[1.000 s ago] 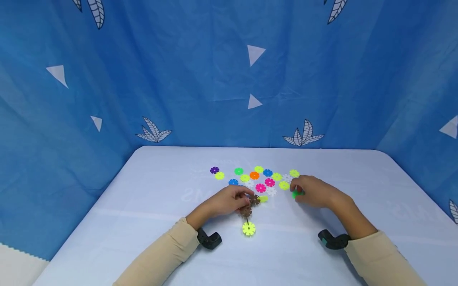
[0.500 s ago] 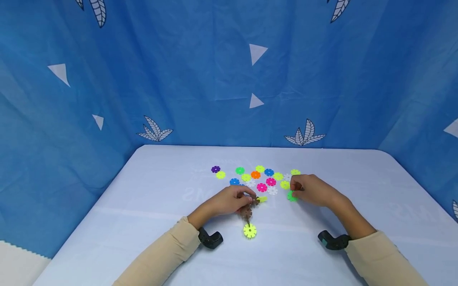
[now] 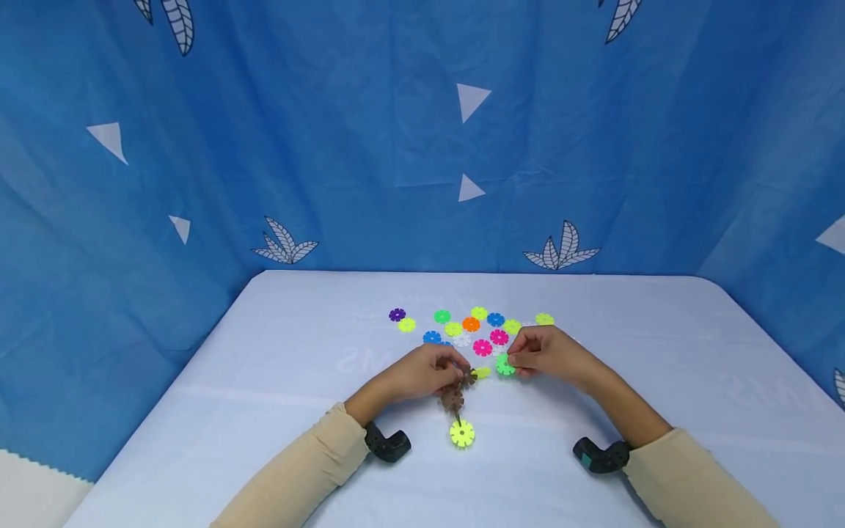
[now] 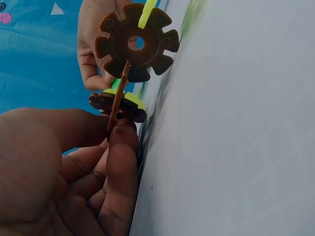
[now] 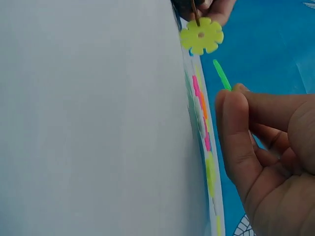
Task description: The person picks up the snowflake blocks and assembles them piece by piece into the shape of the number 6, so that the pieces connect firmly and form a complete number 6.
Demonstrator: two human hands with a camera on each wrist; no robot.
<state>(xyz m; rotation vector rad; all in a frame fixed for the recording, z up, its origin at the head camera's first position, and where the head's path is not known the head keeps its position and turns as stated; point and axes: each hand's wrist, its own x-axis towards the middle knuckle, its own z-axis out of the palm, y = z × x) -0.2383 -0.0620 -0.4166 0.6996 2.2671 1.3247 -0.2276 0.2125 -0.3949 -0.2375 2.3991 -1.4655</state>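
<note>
My left hand (image 3: pixel 425 372) pinches a joined piece of notched brown discs (image 3: pixel 452 399) between thumb and fingers. A yellow disc (image 3: pixel 462 433) hangs at its near end, and another yellow disc (image 3: pixel 483 372) joins its right side. In the left wrist view a brown disc (image 4: pixel 150 54) faces the camera above the fingertips. My right hand (image 3: pixel 551 356) pinches a green disc (image 3: pixel 505 364) by its edge, just right of the piece and apart from it. The right wrist view shows that green disc (image 5: pixel 222 74) edge-on, beside a yellow disc (image 5: pixel 209 38).
Behind the hands, loose discs lie on the white table (image 3: pixel 297 440): a purple one (image 3: pixel 397 314), an orange one (image 3: pixel 471 324), pink (image 3: pixel 499 337), blue (image 3: pixel 496 320) and several yellow ones. A blue curtain (image 3: pixel 370 147) stands along the table's far side.
My right hand has lifted the green disc and brought it left, close to the brown piece. My left hand keeps its grip, with the piece's near end slightly lower in view.
</note>
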